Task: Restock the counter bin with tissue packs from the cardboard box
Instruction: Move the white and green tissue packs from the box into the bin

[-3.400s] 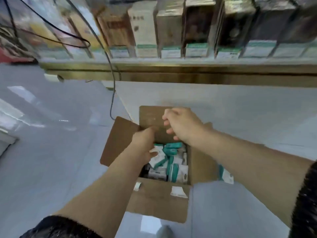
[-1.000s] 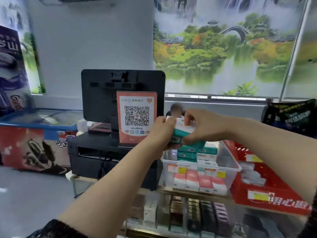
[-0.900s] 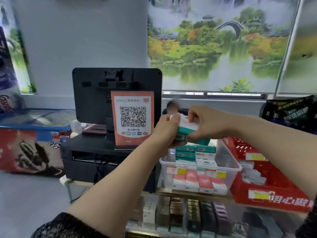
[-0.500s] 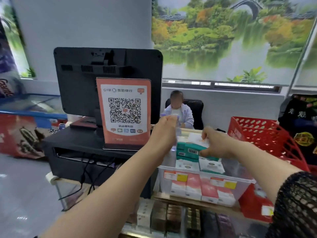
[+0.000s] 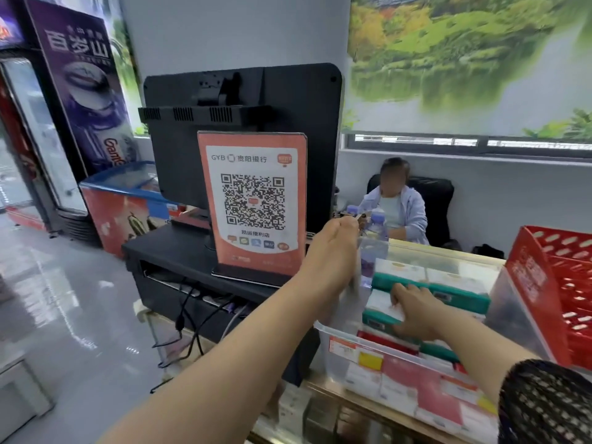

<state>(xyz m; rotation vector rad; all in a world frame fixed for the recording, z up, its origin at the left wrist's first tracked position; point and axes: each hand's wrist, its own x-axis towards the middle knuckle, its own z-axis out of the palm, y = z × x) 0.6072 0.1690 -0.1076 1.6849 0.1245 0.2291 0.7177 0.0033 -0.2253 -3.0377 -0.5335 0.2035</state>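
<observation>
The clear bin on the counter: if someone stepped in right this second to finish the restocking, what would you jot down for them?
Right hand: inside the clear bin, fingers resting on a white and teal tissue pack at the front of the stack; whether it grips the pack cannot be told.
Left hand: raised at the bin's left edge, seen from behind, apparently holding nothing.
In the bin: teal packs stacked at the back, red packs along the front.
Done: packs delivered into the bin.
Left: settle this pack, then probably fetch more. The cardboard box is out of view.
</observation>
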